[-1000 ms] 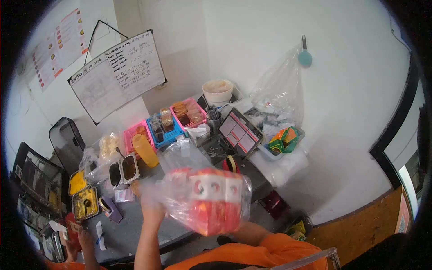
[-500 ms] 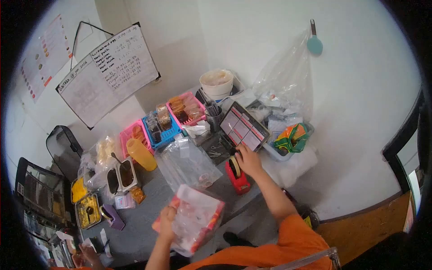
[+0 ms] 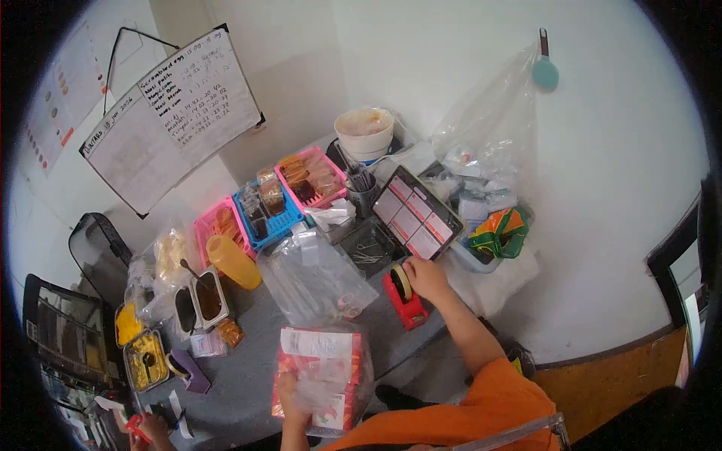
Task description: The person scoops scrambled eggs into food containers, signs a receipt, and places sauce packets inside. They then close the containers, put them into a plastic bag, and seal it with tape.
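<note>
My left hand (image 3: 292, 398) grips a clear plastic bag (image 3: 365, 376) that holds red-and-white packages (image 3: 320, 344) at the table's front edge. Beyond the red tape dispenser (image 3: 407, 308), my right hand (image 3: 426, 279) has its fingers curled together beside the tape roll (image 3: 401, 282); what is pinched there is too small to make out. Just behind that hand a tablet (image 3: 416, 214) leans, its screen showing red and white panels.
Clear bags (image 3: 312, 274) lie mid-table. Behind stand pink (image 3: 316, 197) and blue (image 3: 282, 228) baskets, a white tub (image 3: 364, 143) and a yellow bottle (image 3: 233, 261). Sauce (image 3: 209, 297) and yellow food (image 3: 145, 357) containers sit left, near another person's hands (image 3: 154, 430) with a red object.
The bag in my left hand has turned more upright and shifted slightly right. My right hand has drawn back from the tablet's lower edge to the tape dispenser. The other person's hands now show a red object.
</note>
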Demonstrator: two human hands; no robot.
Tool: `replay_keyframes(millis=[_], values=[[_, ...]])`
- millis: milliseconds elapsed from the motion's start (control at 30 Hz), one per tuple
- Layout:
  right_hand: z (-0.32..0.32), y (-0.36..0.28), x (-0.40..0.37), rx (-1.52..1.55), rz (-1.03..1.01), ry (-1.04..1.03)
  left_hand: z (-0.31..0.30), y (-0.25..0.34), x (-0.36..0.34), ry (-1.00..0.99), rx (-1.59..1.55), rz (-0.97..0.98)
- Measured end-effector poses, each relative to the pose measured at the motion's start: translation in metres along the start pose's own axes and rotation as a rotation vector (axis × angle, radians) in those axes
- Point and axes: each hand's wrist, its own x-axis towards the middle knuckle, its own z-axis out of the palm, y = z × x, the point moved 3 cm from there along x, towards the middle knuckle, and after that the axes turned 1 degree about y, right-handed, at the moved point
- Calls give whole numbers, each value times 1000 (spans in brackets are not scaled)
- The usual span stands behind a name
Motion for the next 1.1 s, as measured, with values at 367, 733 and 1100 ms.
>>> replay_keyframes(millis=[367, 733, 1100], values=[[134, -59, 134, -263, -272, -446, -2, 9, -1, -6, 61, 12], [135, -67, 135, -277, -337, -418, -3, 10, 1, -47, 137, -73], [47, -142, -46, 1068, -352, 267, 20, 24, 1, 240, -1112, -462]])
